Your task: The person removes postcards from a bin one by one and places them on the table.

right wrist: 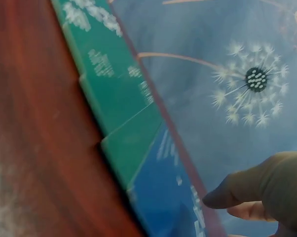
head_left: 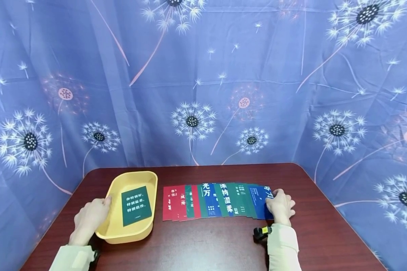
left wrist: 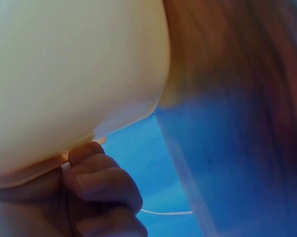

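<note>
My left hand [head_left: 92, 215] grips the left rim of a yellow plastic tub [head_left: 121, 237], its thumb over the edge. The left wrist view shows the fingers [left wrist: 109, 185] curled beneath the rim, against the tub's pale outer wall [left wrist: 79, 74]. A dark green card [head_left: 136, 206] with white writing lies in the tub. My right hand [head_left: 280, 205] is at the right end of an overlapping row of cards and pinches the edge of the last blue card [head_left: 267, 213]. In the right wrist view the thumb [right wrist: 232, 190] lies at that card's edge; the fingertips are partly hidden.
The row runs leftward over blue and green cards [head_left: 242, 199] to red cards [head_left: 167, 203], near the tub's right side. All lie on a dark red-brown table [head_left: 207, 248]. A blue dandelion-patterned curtain [head_left: 196, 94] hangs behind and beside the table.
</note>
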Tool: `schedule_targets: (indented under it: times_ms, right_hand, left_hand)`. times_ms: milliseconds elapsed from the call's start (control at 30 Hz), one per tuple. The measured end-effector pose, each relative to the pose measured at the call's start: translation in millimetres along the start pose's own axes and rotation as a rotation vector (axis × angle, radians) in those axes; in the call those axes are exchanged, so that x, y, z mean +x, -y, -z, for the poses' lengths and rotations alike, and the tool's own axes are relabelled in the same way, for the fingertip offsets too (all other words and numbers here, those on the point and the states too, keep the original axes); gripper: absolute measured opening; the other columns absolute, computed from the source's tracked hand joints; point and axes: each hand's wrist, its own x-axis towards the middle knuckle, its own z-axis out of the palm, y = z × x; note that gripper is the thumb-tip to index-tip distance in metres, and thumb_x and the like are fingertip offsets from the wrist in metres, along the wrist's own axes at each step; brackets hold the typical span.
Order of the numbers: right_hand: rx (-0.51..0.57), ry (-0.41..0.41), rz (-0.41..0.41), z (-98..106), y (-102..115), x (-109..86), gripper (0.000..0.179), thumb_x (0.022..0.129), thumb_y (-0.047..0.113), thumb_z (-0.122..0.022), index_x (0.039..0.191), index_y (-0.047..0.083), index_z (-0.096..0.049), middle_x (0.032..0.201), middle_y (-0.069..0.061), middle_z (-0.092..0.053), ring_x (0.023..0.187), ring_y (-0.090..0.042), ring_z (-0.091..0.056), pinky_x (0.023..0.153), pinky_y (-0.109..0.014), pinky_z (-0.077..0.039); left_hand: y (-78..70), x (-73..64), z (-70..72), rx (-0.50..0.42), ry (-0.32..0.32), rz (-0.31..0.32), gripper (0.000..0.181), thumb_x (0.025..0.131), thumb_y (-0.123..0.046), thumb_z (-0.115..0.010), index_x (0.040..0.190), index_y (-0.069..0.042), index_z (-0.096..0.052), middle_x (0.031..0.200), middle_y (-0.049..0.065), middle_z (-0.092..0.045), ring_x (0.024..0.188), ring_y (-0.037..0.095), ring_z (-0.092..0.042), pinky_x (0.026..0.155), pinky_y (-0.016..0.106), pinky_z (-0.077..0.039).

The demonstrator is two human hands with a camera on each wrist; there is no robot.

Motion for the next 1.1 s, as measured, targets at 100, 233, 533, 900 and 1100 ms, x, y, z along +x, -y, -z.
schedule_targets:
  times_ms: [100, 233, 533, 900, 1100]
  right_hand:
    - [0.030, -0.007, 0.017, 4, 6, -3.0, 0.046, 0.087, 0.016, -0.060, 0.128, 0.000, -0.045, 0.125, -0.035, -0.036, 0.116, -0.054, -0.027, 0.087, -0.069, -0.023]
    - [0.088, -0.019, 0.086, 7, 23, -10.6, 0.051, 0.090, 0.017, -0.061, 0.135, 0.000, -0.042, 0.133, -0.034, -0.034, 0.121, -0.053, -0.025, 0.089, -0.068, -0.022]
    - [0.213, -0.026, 0.349, -10, 81, -29.5, 0.054, 0.089, 0.012, -0.067, 0.138, 0.003, -0.044, 0.144, -0.028, -0.033, 0.130, -0.048, -0.026, 0.100, -0.063, -0.025]
    - [0.362, 0.001, 0.596, -45, 148, -85.5, 0.050, 0.086, 0.005, -0.067, 0.134, 0.002, -0.051, 0.137, -0.021, -0.046, 0.128, -0.040, -0.038, 0.102, -0.054, -0.033]
    - [0.458, 0.079, 0.672, -73, 185, -125.0, 0.049, 0.085, 0.004, -0.064, 0.132, 0.004, -0.052, 0.132, -0.017, -0.050, 0.127, -0.035, -0.040, 0.101, -0.051, -0.035]
  left_hand:
    - [1.0, -0.4, -0.5, 0.004, 0.000, 0.002, 0.059, 0.103, -0.050, -0.025, 0.078, -0.011, -0.060, 0.082, 0.022, -0.060, 0.071, 0.033, -0.059, 0.054, 0.048, -0.040]
    - [-0.4, 0.2, 1.1, 0.004, 0.002, 0.000, 0.059, 0.103, -0.050, -0.025, 0.079, -0.011, -0.061, 0.082, 0.022, -0.060, 0.072, 0.034, -0.059, 0.054, 0.048, -0.040]
    - [-0.6, 0.1, 1.2, 0.002, 0.015, 0.004, 0.060, 0.103, -0.051, -0.026, 0.086, -0.007, -0.064, 0.086, 0.024, -0.060, 0.073, 0.035, -0.059, 0.055, 0.049, -0.041]
    - [2.0, -0.2, 0.8, 0.002, 0.013, 0.004, 0.061, 0.103, -0.051, -0.025, 0.087, -0.007, -0.064, 0.087, 0.025, -0.060, 0.073, 0.035, -0.059, 0.054, 0.049, -0.041]
    - [2.1, 0.3, -0.9, -0.003, -0.006, -0.007, 0.060, 0.103, -0.051, -0.027, 0.090, -0.006, -0.065, 0.084, 0.023, -0.060, 0.073, 0.035, -0.058, 0.055, 0.049, -0.041]
